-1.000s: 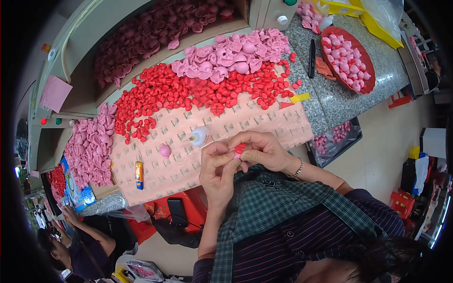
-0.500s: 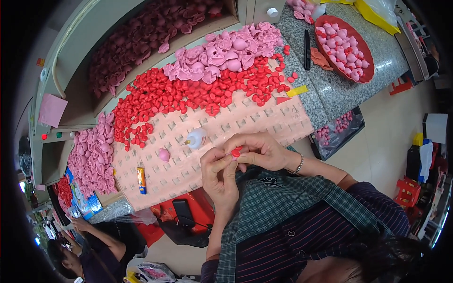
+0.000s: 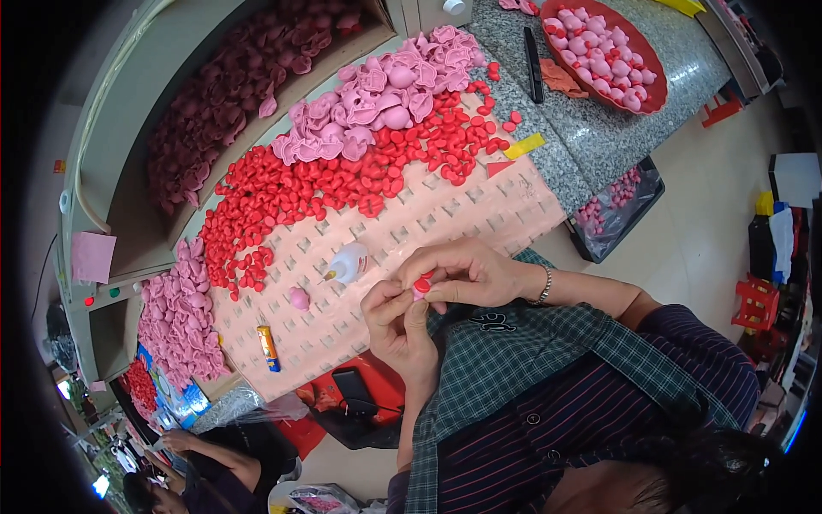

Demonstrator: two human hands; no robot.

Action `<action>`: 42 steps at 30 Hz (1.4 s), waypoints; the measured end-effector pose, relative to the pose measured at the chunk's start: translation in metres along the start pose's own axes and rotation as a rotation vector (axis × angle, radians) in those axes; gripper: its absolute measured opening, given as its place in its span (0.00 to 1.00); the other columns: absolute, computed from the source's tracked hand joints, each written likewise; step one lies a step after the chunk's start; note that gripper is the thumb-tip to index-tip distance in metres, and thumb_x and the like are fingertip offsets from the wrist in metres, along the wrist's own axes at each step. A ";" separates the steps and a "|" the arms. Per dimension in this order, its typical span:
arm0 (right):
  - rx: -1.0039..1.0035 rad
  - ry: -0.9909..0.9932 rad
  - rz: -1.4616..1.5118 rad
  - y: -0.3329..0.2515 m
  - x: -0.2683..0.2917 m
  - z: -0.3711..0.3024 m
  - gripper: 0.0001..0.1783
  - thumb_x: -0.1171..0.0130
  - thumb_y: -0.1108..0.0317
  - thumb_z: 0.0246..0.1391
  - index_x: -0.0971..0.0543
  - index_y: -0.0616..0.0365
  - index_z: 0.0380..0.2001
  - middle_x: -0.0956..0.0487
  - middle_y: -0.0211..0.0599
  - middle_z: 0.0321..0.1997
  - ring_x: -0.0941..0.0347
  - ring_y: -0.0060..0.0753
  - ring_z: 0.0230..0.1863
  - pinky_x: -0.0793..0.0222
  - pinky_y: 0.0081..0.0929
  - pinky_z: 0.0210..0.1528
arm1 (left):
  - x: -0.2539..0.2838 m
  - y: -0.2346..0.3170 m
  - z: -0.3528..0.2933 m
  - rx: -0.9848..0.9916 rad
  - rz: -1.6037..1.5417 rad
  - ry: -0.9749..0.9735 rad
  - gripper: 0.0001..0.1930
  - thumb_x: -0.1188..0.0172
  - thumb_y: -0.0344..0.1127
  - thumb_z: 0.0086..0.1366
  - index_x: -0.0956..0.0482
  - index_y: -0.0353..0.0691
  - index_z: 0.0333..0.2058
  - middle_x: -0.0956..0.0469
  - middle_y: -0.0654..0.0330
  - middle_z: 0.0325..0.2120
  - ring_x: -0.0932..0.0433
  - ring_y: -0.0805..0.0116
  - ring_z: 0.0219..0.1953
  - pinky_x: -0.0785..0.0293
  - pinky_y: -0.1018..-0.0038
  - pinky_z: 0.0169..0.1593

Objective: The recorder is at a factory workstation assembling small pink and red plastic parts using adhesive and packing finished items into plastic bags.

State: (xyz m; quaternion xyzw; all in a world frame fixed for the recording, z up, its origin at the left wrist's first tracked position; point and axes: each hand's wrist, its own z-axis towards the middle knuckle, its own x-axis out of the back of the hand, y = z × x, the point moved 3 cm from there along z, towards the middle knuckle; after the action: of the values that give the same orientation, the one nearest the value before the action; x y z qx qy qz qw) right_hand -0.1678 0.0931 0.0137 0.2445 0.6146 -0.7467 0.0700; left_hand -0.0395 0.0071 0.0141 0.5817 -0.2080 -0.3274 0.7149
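Note:
My left hand (image 3: 401,332) and my right hand (image 3: 476,272) meet in front of my apron, fingertips pinched together. Between them is a small pink-and-red moulded piece (image 3: 420,288), the red part on top; fingers hide most of it. Just beyond lies a small translucent glue bottle (image 3: 349,262) with a narrow tip, on its side on the pale pink mat (image 3: 445,212). Left of the bottle rests a single pink rounded piece (image 3: 299,298). Many small red pieces (image 3: 317,184) spread over the mat's far part, with pink frilled pieces (image 3: 385,90) heaped behind them.
More pink pieces (image 3: 181,313) lie at the left. An orange-and-blue tube (image 3: 268,348) rests near the mat's front edge. At the right, a red bowl (image 3: 655,90) of pink-and-red pieces and a black cutter (image 3: 533,67) lie on granite. Another person's arm (image 3: 218,450) shows lower left.
My view has shifted a little, so the bench appears moved slightly. Both hands keep their pinch on the piece, with a small change in its tilt.

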 end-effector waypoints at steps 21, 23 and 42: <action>0.262 0.039 -0.473 -0.010 -0.005 0.003 0.15 0.42 0.82 0.54 0.23 0.63 0.45 0.22 0.42 0.47 0.23 0.31 0.44 0.25 0.27 0.45 | 0.000 0.007 -0.005 0.212 -0.104 0.088 0.14 0.43 0.22 0.66 0.30 0.32 0.50 0.28 0.49 0.51 0.23 0.71 0.37 0.26 0.79 0.34; 0.267 0.041 -0.478 -0.010 -0.007 0.004 0.15 0.41 0.83 0.53 0.23 0.63 0.45 0.22 0.42 0.46 0.23 0.33 0.46 0.25 0.28 0.46 | 0.002 0.010 -0.006 0.200 0.008 0.065 0.14 0.43 0.22 0.67 0.27 0.30 0.50 0.26 0.49 0.51 0.23 0.72 0.40 0.26 0.79 0.36; 0.264 0.160 -0.669 -0.011 -0.015 -0.001 0.14 0.36 0.81 0.48 0.20 0.64 0.41 0.17 0.44 0.40 0.20 0.43 0.46 0.25 0.34 0.49 | 0.003 0.011 -0.003 0.169 -0.121 0.047 0.11 0.40 0.20 0.64 0.23 0.30 0.46 0.28 0.49 0.52 0.24 0.67 0.50 0.25 0.75 0.50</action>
State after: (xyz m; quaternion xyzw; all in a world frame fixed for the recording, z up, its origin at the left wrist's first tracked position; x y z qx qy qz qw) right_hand -0.1590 0.0934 0.0296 0.0946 0.5623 -0.7798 -0.2583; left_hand -0.0330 0.0087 0.0236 0.6590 -0.1826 -0.3374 0.6470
